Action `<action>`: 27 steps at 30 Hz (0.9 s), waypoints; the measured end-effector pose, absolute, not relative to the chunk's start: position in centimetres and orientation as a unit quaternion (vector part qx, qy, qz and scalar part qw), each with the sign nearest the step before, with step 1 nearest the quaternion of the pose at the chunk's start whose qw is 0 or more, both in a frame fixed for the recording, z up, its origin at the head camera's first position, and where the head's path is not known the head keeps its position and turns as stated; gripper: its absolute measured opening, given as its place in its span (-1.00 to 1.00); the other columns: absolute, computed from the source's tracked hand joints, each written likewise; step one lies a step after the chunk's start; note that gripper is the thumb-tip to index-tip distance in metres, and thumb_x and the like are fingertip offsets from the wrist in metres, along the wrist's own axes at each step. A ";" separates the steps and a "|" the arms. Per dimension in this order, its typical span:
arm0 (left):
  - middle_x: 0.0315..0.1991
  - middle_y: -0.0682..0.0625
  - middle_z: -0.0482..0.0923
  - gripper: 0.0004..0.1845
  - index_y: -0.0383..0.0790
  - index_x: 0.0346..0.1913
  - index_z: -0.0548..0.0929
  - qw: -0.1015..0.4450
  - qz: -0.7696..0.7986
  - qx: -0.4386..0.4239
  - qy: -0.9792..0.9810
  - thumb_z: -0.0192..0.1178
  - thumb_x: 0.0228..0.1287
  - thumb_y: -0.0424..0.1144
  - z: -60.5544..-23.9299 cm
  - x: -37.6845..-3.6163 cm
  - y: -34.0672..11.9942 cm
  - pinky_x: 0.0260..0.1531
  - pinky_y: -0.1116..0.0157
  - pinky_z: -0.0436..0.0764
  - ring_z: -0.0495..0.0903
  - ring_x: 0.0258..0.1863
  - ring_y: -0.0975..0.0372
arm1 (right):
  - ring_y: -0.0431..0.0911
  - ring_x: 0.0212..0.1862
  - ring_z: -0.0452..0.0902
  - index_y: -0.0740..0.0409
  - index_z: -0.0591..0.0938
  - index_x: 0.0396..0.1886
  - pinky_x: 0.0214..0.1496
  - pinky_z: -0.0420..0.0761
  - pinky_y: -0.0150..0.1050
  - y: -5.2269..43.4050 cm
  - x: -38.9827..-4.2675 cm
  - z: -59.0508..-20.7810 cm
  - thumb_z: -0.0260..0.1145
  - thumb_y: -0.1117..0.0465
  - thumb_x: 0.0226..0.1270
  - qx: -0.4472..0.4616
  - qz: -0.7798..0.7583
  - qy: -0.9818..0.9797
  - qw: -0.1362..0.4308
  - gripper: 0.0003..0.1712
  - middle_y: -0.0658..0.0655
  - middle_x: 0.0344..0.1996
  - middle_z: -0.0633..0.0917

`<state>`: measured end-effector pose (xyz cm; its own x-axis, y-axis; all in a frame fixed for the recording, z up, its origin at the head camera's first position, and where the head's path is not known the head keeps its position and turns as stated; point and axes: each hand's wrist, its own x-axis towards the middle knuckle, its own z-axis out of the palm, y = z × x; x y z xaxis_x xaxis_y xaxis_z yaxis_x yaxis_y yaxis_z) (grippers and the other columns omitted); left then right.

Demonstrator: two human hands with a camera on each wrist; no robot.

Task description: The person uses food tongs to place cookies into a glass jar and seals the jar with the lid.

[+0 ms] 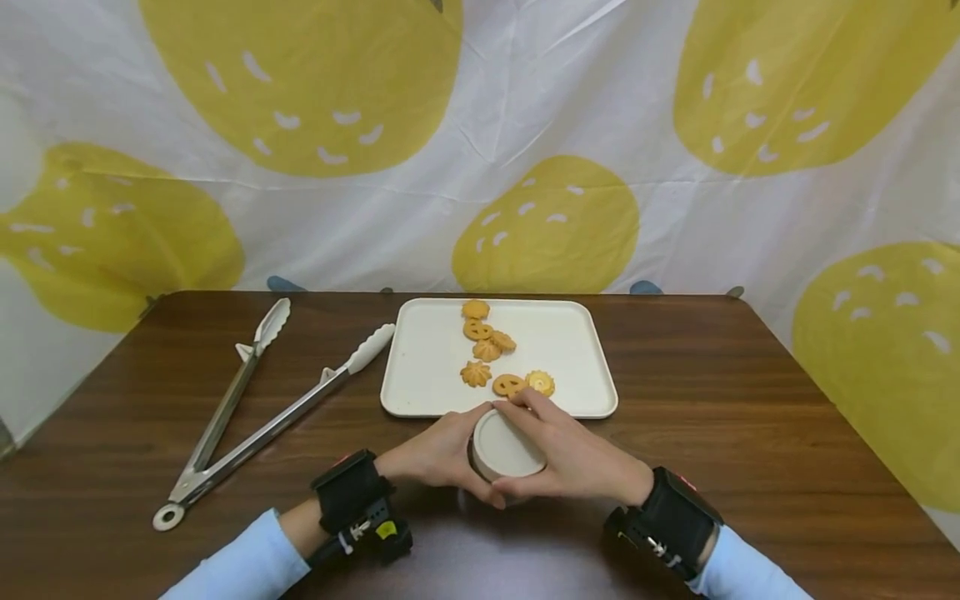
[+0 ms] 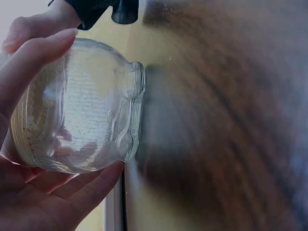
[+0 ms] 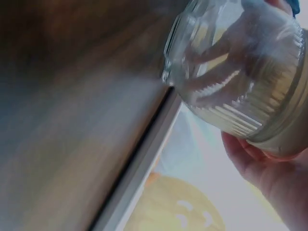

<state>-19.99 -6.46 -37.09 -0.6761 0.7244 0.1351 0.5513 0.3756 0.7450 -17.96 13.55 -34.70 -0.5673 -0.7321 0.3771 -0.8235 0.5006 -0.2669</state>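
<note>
A clear glass jar with a cream lid stands on the brown table just in front of the white tray. My left hand wraps round the jar's side from the left. My right hand grips the lid from the right, fingers curled over its far edge. The jar looks empty in both wrist views. Several golden cookies lie in a loose line down the middle of the tray.
Long metal tongs with white tips lie open on the table to the left of the tray. A white cloth with yellow lemon shapes hangs behind the table. Bare wood stretches to the right of the tray.
</note>
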 end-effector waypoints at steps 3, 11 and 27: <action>-0.02 0.03 0.47 -0.08 -0.14 0.16 0.28 0.109 0.404 0.385 0.823 0.51 -0.38 -0.06 -37.0 -19.9 -6.3 -0.05 0.31 0.38 0.44 -0.05 0.27 | -0.20 -0.10 0.32 0.21 0.36 0.17 -0.14 0.42 -0.34 13.5 -17.7 -34.5 0.24 -0.26 0.01 0.445 0.208 -0.864 0.107 -0.15 0.05 -0.07 0.35; -0.08 0.05 0.46 -0.18 -0.16 0.07 0.30 0.107 0.408 0.384 0.821 0.50 -0.34 -0.07 -37.1 -20.0 -6.4 -0.08 0.33 0.41 0.46 -0.09 0.27 | 0.00 -0.12 0.30 0.45 0.25 0.16 -0.17 0.45 -0.21 11.5 -15.2 -35.0 0.08 -0.30 0.13 0.360 0.154 -0.895 0.211 -0.07 0.27 -0.14 0.34; -0.05 0.02 0.48 -0.16 -0.15 0.08 0.31 0.110 0.410 0.381 0.822 0.50 -0.36 -0.08 -37.0 -20.0 -6.3 -0.06 0.32 0.41 0.46 -0.06 0.26 | -0.01 -0.11 0.24 0.37 0.29 0.09 -0.11 0.36 -0.20 11.7 -15.7 -35.4 0.12 -0.21 0.17 0.381 0.138 -0.885 0.228 -0.22 0.21 -0.16 0.32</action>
